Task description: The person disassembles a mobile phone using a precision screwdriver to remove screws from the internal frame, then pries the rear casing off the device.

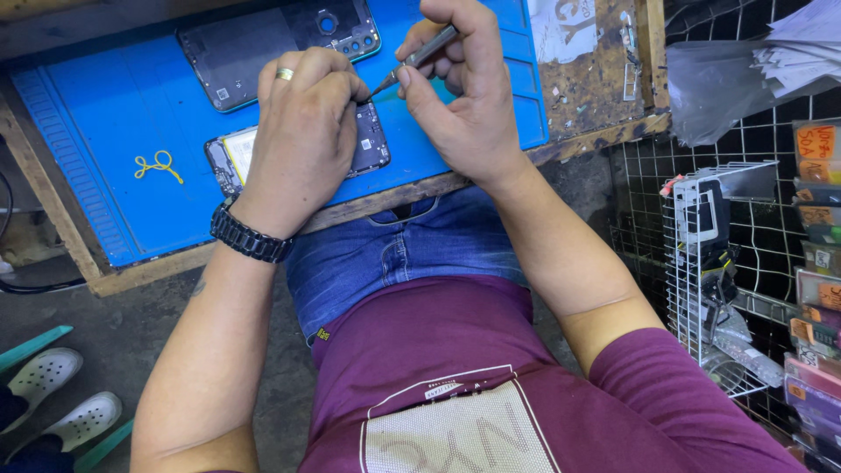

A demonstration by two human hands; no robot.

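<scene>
An opened phone (235, 156) lies on a blue work mat (114, 131), its battery and circuit board exposed. My left hand (302, 131), with a ring and a dark watch on the wrist, rests on top of the phone and covers its middle. My right hand (464, 88) grips thin metal tweezers (420, 57), and their tip points down at the board's right end beside my left fingers. The phone's removed back cover (263, 48) lies face down further back on the mat.
A yellow twisted wire (158, 165) lies on the mat at left. The mat sits on a worn wooden board (596, 96). A wire rack (727, 263) with phone parts and packaged goods stands at right. White shoes (61, 394) of another person show at lower left.
</scene>
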